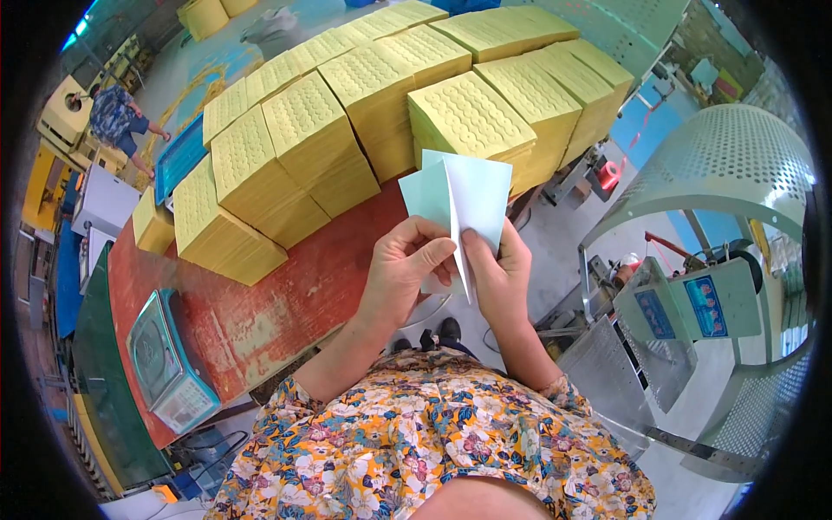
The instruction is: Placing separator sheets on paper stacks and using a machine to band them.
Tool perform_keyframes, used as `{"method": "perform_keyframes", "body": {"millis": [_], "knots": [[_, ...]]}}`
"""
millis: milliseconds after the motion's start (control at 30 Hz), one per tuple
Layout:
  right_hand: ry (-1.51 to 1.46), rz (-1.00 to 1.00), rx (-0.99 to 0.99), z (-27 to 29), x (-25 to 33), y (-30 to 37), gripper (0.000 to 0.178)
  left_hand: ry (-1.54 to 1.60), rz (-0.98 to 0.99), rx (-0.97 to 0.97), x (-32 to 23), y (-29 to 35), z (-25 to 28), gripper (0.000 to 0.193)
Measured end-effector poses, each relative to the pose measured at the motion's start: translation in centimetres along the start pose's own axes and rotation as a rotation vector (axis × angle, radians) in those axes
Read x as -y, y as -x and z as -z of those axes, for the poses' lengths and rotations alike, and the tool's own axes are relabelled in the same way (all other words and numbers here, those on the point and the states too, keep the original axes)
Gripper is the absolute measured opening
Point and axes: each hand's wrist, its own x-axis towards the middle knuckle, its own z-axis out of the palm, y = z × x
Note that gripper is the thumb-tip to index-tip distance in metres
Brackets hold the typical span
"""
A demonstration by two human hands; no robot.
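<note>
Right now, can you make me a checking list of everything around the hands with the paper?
Surface: red worn table, paint scuffed near the front.
Job's things: pale blue-green folded paper sheet, held up in front of the chest by both hands.
Clutter: many stacks of yellow embossed sheets covering the far side of the table; a weighing scale on the near left end.
Grips: left hand and right hand both pinch the paper along its crease.
Cables: nothing seen.
Surroundings: metal machine with a perforated curved guard on the right; another person far off at the left; grey floor.
</note>
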Motion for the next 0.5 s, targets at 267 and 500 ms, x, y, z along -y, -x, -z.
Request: {"method": "perform_keyframes", "body": {"millis": [267,500], "knots": [[0.248,0.249,-0.101,-1.0,0.4,1.0,0.042,0.034,0.08,-0.076,-0.1,0.6,0.1,0.007],[0.578,0.701,-0.063,-0.6,0.6,0.4,0.031,0.346,0.066,-0.05,-0.7,1.1,0.6,0.01]]}}
